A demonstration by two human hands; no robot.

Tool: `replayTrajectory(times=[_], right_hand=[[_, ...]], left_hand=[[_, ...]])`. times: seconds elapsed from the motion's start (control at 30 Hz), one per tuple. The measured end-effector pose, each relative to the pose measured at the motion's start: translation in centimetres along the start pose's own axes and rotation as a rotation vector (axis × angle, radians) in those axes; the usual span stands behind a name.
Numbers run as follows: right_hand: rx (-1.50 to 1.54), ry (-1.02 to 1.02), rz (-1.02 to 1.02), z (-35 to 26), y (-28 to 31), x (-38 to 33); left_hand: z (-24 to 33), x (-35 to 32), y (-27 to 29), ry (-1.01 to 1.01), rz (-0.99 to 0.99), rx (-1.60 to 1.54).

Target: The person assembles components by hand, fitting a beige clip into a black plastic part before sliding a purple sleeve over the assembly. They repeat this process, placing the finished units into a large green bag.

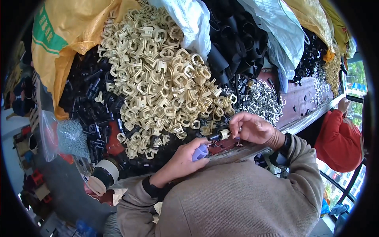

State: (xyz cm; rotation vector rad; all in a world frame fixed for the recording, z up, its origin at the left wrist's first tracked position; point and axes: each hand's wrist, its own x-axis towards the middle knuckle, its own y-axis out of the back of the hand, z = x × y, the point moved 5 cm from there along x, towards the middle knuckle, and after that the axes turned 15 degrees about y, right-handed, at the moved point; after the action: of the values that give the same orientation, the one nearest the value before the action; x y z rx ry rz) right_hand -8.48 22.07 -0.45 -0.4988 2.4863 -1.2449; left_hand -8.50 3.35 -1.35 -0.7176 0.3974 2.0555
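My left hand (pixel 182 160) grips a small lilac plastic tool (pixel 200 152) at the table's near edge. My right hand (pixel 252 127) pinches a small black and cream plastic part (pixel 219 135) just above that tool, fingers curled around it. Both hands sit at the foot of a big heap of cream plastic clips (pixel 162 75). Black plastic parts (pixel 89 98) lie to the left of the heap.
Yellow woven sacks (pixel 63 35), a white bag (pixel 189 19) and black tubes (pixel 233 39) crowd the back. A pile of metal clips (pixel 262 98) lies right. A tape roll (pixel 103 175) sits bottom left. Another person in a red top (pixel 339 138) stands at right.
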Motion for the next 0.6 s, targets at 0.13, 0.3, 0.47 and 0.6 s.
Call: replayTrajectory(times=[0.13,0.3,0.47,0.6], right_hand=[[0.001,0.040,-0.030,0.3,-0.5,-0.2],[0.033,0.075,-0.035,1.2,-1.4,-1.2],[0.030,0.091,-0.100,2.2,-3.6,-0.7],[0.001,0.119,-0.121,2.6,-5.5,0.1]], left_hand=[[-0.4,0.2,-0.1,-0.058,-0.035,-0.295],[1.0,-0.5,-0.1,-0.172,0.088,-0.248],[2.0,-1.0,-0.6,-0.260,0.215,-0.341],[1.0,-0.8,-0.9,-0.267,0.197,-0.766]])
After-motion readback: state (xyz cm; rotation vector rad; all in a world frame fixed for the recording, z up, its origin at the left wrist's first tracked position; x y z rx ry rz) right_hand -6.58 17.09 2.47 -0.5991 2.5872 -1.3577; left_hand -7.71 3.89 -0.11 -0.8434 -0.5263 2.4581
